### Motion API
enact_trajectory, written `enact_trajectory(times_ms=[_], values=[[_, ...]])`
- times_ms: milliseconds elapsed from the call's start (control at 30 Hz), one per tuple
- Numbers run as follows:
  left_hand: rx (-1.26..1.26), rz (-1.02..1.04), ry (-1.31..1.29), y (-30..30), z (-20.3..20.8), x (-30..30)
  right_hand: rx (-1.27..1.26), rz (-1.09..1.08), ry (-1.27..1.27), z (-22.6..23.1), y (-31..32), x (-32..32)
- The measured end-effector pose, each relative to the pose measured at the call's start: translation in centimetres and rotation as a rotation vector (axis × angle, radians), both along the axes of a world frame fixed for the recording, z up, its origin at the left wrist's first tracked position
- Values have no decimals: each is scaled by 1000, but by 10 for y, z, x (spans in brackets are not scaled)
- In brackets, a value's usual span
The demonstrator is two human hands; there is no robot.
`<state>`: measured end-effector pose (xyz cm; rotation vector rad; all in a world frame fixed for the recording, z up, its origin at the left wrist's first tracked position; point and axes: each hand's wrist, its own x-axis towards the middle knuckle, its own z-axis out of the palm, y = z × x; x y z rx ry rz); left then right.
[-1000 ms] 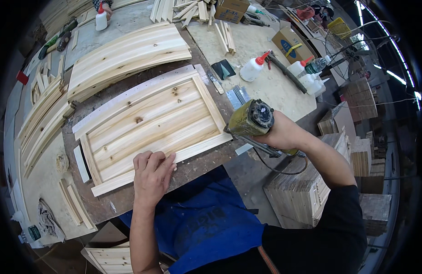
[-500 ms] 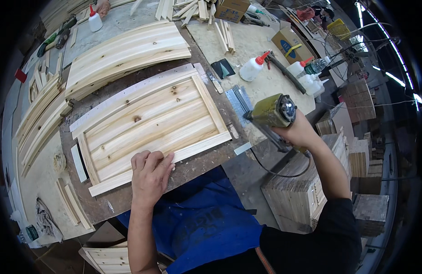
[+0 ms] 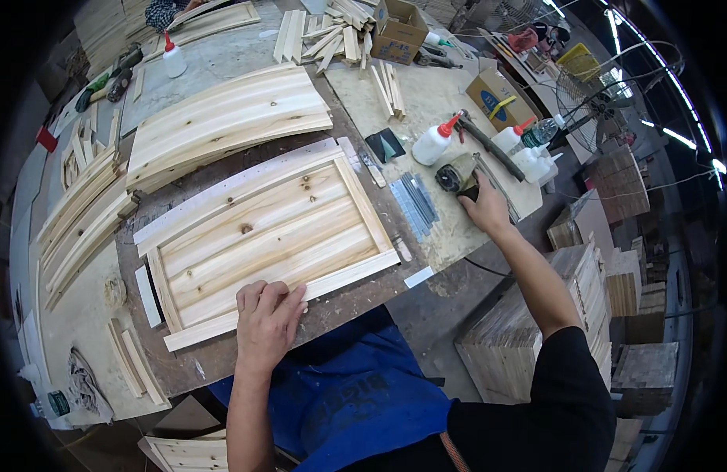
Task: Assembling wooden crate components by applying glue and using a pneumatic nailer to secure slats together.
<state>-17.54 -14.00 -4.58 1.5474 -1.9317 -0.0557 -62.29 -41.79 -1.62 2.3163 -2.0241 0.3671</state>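
"Head view: any lettering?"
"Print on the blue apron [image 3: 406, 413] and cardboard box [image 3: 498, 96]."
"Hands?"
"The left hand [image 3: 267, 321], bent, touches the near edge of the framed panel [image 3: 273, 248] on the workbench [image 3: 359, 295]; whether it pinches, I can't tell. The right hand [image 3: 490, 207] holds the nail gun [image 3: 458, 175]."

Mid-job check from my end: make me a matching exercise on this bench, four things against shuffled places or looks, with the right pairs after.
1. framed panel
2. nail gun
3. metal strips
4. crumpled rag

A. greyish, at the picture's lower left
B. between the framed panel and the nail gun
C. pale wood with knots
D. just below a red-tipped white bottle in the picture

Pairs: 1-C, 2-D, 3-B, 4-A
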Motion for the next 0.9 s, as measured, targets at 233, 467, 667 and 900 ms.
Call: enact_trajectory(times_ms=[233, 467, 667, 900], values=[[28, 43, -16, 5, 4, 6, -59, 405, -210, 31, 79, 118], [-15, 33, 4, 0, -7, 2, 48, 571, -209, 6, 106, 185], [-30, -6, -17, 4, -14, 1, 210, 361, -225, 13, 106, 187], [-35, 22, -67, 8, -13, 3, 480, 127, -536, 13, 87, 192]])
